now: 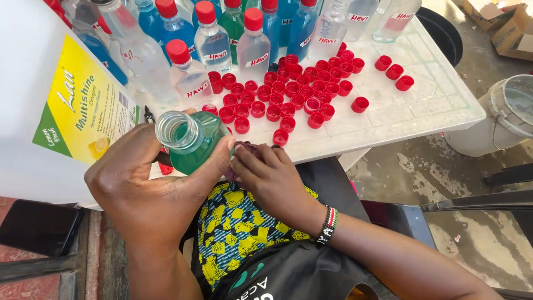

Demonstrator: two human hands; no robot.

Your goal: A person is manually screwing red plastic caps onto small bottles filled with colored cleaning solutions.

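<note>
**Open green bottle held over the lap at the near edge of the bench**

Your left hand [147, 191] wraps around an uncapped clear bottle of green liquid [191, 141], fingers [219, 161] curled closed about its body so that it tilts with its open neck turned toward the near left. The bottle sits just off the near edge of the white bench [422, 105], above your lap.

Your right hand [272, 178] lies just right of the bottle, its fingers bent and pinched onto a small dark cloth-like wad [244, 149] that touches the bottle's side; what exactly the wad is cannot be told. A beaded wristband [328, 224] circles the right wrist.

On the bench, a dense cluster of loose red caps [288, 91] lies open side up just beyond the hands, with a few stray red caps [394, 72] apart at the far right. Behind the cluster stand rows of filled bottles: capped clear bottles [214, 44] with red tops in front, blue bottles [172, 25] farther back, and uncapped clear bottles [333, 28] at the far right.

A large white jerrycan [33, 100] with a yellow and green label fills the left of the view, close to your left hand. A black marker [149, 115] lies between it and the bottle. A white bucket [499, 116] stands on the ground to the right of the bench, and a patterned yellow and blue fabric [236, 222] covers your lap beneath the hands.
</note>
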